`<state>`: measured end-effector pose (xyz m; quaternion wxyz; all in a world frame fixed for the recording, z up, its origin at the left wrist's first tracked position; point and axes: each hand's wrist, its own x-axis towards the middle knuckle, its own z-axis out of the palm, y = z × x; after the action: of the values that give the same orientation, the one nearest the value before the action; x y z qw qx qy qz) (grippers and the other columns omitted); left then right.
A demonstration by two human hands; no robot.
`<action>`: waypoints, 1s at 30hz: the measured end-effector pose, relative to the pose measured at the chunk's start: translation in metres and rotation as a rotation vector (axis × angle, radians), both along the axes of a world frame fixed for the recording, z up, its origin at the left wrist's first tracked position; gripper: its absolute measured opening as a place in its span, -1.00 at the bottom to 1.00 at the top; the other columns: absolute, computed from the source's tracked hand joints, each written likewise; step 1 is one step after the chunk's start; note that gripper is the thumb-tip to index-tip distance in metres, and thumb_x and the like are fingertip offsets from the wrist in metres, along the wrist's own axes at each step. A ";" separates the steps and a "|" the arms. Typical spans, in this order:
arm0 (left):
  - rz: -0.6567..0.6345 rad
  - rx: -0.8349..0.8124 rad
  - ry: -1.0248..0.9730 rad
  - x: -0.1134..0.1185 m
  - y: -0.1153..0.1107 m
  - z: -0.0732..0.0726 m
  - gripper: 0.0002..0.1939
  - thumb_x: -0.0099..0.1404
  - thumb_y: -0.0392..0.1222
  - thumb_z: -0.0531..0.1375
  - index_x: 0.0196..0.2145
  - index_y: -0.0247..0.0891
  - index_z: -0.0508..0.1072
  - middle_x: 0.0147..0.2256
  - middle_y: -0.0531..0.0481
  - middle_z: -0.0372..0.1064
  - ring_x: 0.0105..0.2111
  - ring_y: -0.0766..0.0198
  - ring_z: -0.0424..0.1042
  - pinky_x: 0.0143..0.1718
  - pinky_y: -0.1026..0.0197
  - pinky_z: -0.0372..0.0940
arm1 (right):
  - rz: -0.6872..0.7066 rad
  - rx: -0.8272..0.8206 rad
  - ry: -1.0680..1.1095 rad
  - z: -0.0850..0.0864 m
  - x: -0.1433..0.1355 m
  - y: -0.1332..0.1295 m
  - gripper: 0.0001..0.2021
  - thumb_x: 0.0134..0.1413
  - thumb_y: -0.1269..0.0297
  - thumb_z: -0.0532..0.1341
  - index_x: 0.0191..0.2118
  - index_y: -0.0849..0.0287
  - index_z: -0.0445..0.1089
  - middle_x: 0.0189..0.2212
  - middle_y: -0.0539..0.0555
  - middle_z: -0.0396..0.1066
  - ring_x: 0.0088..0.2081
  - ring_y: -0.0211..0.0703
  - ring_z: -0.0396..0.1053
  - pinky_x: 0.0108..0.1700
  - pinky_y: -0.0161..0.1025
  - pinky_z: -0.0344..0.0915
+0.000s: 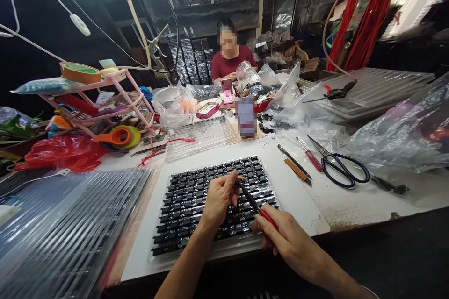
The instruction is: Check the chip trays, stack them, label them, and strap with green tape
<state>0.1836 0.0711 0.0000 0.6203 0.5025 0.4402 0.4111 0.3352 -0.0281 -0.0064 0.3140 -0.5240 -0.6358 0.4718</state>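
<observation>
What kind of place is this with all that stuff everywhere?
It looks like a small workshop, though I can't be sure. A clear tray holds rows of little black parts, the right hand grips a red-handled tool, and scissors and a screwdriver lie on the tabletop.

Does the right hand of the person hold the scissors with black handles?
No, the scissors lie on the table, apart from the right hand, which grips a red-handled tool.

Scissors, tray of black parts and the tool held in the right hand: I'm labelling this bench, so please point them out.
Scissors (327, 153): head view, near the pivot where blades meet handles.
Tray (242, 243): head view, on its clear near edge.
Tool (249, 197): head view, on its dark shaft.
</observation>
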 end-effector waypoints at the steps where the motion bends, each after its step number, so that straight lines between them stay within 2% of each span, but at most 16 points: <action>1: 0.003 0.002 0.010 0.000 0.000 0.000 -0.45 0.08 0.25 0.20 -0.38 -0.40 0.54 -0.67 0.09 0.21 -0.77 0.52 0.10 -0.73 0.38 -0.21 | -0.006 0.023 -0.047 0.000 0.000 0.000 -0.64 0.33 0.02 -0.13 -0.37 0.14 0.17 -0.42 0.06 0.34 -0.43 -0.20 0.27 -0.39 -0.24 0.21; 5: 0.008 0.006 0.022 0.001 0.000 -0.001 -0.45 0.08 0.24 0.20 -0.37 -0.41 0.54 -0.67 0.09 0.22 -0.77 0.52 0.11 -0.72 0.38 -0.20 | -0.024 0.091 -0.160 0.001 0.000 0.002 -0.70 0.33 0.09 -0.11 -0.39 0.11 0.12 -0.43 0.05 0.31 -0.38 -0.15 0.26 -0.31 -0.19 0.17; 13: 0.005 0.032 -0.007 0.002 -0.001 -0.001 -0.49 0.12 0.19 0.21 -0.29 -0.39 0.54 -0.67 0.10 0.21 -0.70 0.50 0.12 -0.66 0.39 -0.12 | -0.046 0.165 -0.199 0.000 -0.003 0.002 -0.72 0.33 0.19 -0.15 -0.43 0.09 0.04 -0.57 -0.06 0.20 -0.57 -0.22 0.14 -0.49 -0.25 0.01; 22: 0.000 0.062 0.000 0.003 -0.003 0.000 -0.56 0.17 0.11 0.19 -0.24 -0.36 0.53 -0.69 0.11 0.21 -0.67 0.48 0.13 -0.63 0.38 -0.06 | -0.035 0.148 -0.207 0.007 -0.003 -0.002 -0.71 0.32 0.17 -0.16 -0.42 0.10 0.08 -0.52 0.01 0.28 -0.51 -0.20 0.23 -0.44 -0.24 0.13; 25: -0.028 0.056 -0.067 0.001 -0.002 -0.001 -0.59 0.20 0.07 0.18 -0.20 -0.35 0.53 -0.67 0.08 0.25 -0.65 0.48 0.16 -0.62 0.39 -0.06 | -0.032 0.054 -0.038 0.005 -0.003 -0.002 -0.67 0.32 0.08 -0.12 -0.39 0.14 0.16 -0.50 0.03 0.31 -0.50 -0.23 0.27 -0.44 -0.28 0.21; 28: -0.034 0.032 -0.167 0.000 -0.002 0.000 -0.61 0.16 0.05 0.23 -0.21 -0.33 0.53 -0.56 0.02 0.34 -0.62 0.48 0.22 -0.61 0.39 -0.02 | 0.013 -0.112 0.323 0.002 -0.003 -0.002 -0.60 0.29 -0.03 -0.06 -0.32 0.21 0.26 -0.53 0.04 0.34 -0.54 -0.26 0.30 -0.52 -0.34 0.25; 30: -0.028 0.006 -0.220 -0.001 -0.001 0.001 -0.62 0.13 0.04 0.26 -0.23 -0.33 0.53 -0.51 -0.01 0.37 -0.61 0.48 0.24 -0.60 0.39 0.01 | 0.071 -0.193 0.540 0.000 -0.003 -0.002 -0.58 0.28 -0.02 -0.03 -0.30 0.27 0.30 -0.54 0.08 0.37 -0.55 -0.25 0.34 -0.55 -0.36 0.27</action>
<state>0.1830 0.0697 0.0013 0.6690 0.4621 0.3611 0.4566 0.3319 -0.0305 -0.0060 0.4040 -0.3842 -0.4991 0.6633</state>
